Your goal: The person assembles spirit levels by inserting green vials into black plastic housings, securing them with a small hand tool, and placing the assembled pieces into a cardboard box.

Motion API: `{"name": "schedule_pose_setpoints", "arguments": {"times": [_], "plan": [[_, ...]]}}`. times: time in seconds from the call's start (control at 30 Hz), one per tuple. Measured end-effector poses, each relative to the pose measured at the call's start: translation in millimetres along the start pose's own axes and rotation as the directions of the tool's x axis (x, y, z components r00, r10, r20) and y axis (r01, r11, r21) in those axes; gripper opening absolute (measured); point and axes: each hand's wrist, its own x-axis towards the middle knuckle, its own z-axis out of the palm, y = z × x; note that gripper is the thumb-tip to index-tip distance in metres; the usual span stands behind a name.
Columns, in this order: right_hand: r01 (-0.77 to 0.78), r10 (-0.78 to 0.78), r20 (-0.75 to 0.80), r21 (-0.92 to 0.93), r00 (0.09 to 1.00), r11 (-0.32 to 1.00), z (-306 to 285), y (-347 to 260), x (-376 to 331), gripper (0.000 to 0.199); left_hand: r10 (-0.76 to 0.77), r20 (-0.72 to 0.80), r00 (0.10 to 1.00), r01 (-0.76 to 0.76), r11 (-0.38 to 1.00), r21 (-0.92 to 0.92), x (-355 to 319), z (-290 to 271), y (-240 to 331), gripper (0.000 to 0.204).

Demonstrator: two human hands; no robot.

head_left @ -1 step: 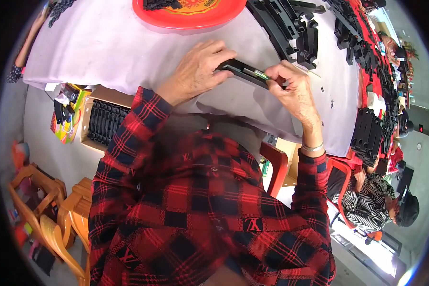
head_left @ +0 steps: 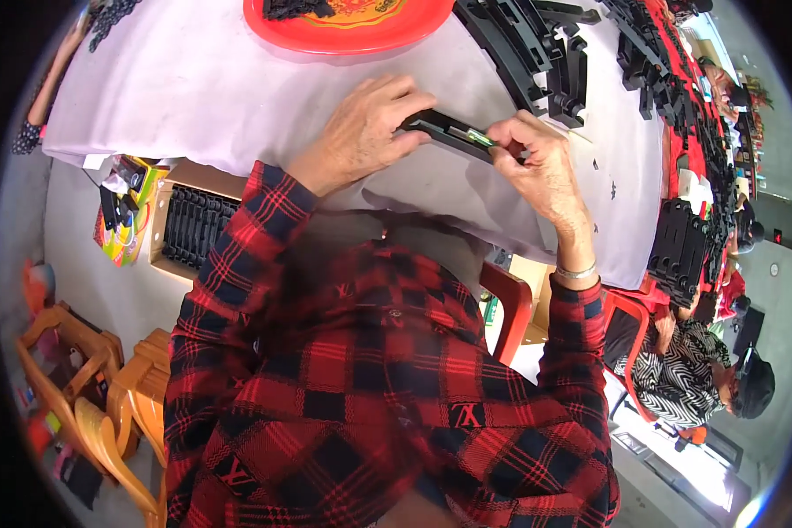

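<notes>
A long, narrow black plastic part (head_left: pixel 449 132) is held level above the near part of the cloth-covered table. My left hand (head_left: pixel 370 123) pinches its left end between thumb and fingers. My right hand (head_left: pixel 541 163) is closed near the other end, with thumb and forefinger around a small, shiny tool with a green tint (head_left: pixel 480 137). That tool lies along the part's channel; its exact kind cannot be made out, and my right fingers hide much of it.
A red tray (head_left: pixel 352 40) with black pieces stands at the far side. Black plastic parts (head_left: pixel 528 53) are heaped at the far right. Below the table, a cardboard box (head_left: pixel 172 220) holds more parts. Wooden chairs (head_left: pixel 106 387) stand at left; another person (head_left: pixel 678 370) sits at right.
The shiny green-tinted tool has shifted slightly at my right fingertips, and less of its length shows. Both hands stay almost in place.
</notes>
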Motion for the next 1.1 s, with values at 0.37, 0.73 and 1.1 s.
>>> {"name": "schedule_pose_setpoints", "arguments": {"times": [0.37,0.73,1.1], "plan": [[0.006,0.014,0.102,-0.197,0.995,0.980,0.5,-14.1,16.5,0.015,0.022,-0.003,1.000,-0.022,0.999,0.034,2.4,-1.8,0.8,0.037],[0.010,0.000,0.048,-0.196,0.999,0.981,9.9,-15.3,16.0,0.019,0.019,0.006,1.000,-0.019,0.999,0.029,1.1,-1.6,-0.5,0.038],[-0.220,0.217,-0.280,0.023,0.935,0.975,37.3,-14.9,-1.7,0.018,-0.012,0.014,1.000,0.012,1.000,-0.009,4.7,-3.5,5.6,0.042]]}}
